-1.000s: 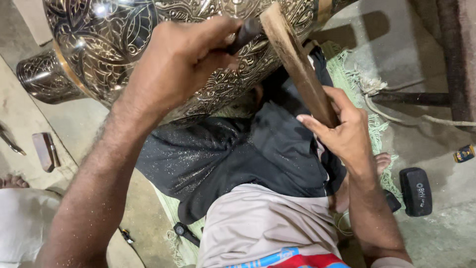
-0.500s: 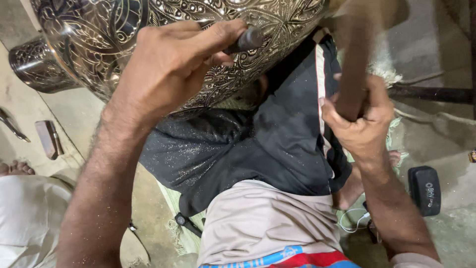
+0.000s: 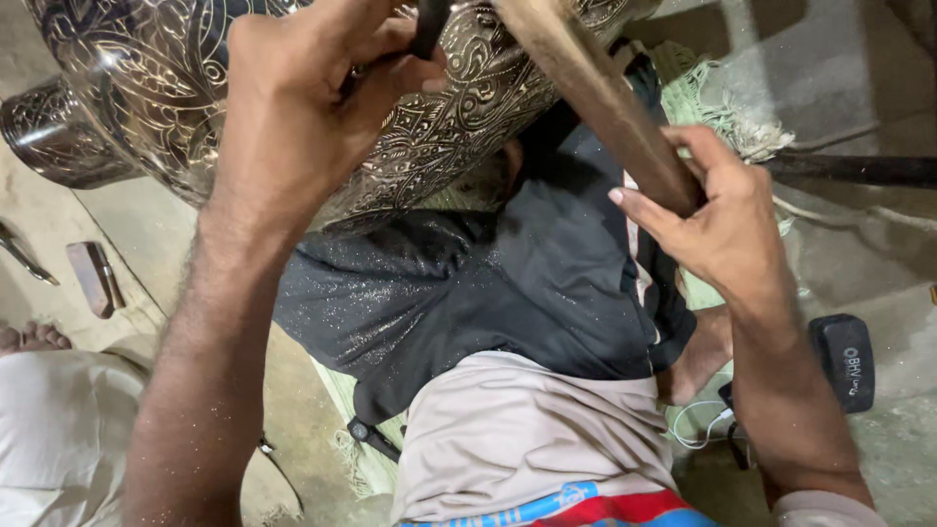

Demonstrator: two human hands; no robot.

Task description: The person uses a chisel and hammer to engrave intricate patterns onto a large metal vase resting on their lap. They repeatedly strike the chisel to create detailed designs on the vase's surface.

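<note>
Raised since before, one wooden mallet (image 3: 595, 98); one engraved vessel (image 3: 468, 107).

Engraved vessel (image 3: 459, 127) lies on person's lap. Left hand (image 3: 303, 117) on vessel w/ punch (image 3: 427, 24); right hand (image 3: 722, 224) right of vessel, gripping mallet handle (image 3: 595, 98). Small block (image 3: 93, 278) left, below vessel.

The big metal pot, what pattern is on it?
The metal pot is covered in engraved swirling leaves and flowers, seen in the head view.
</note>
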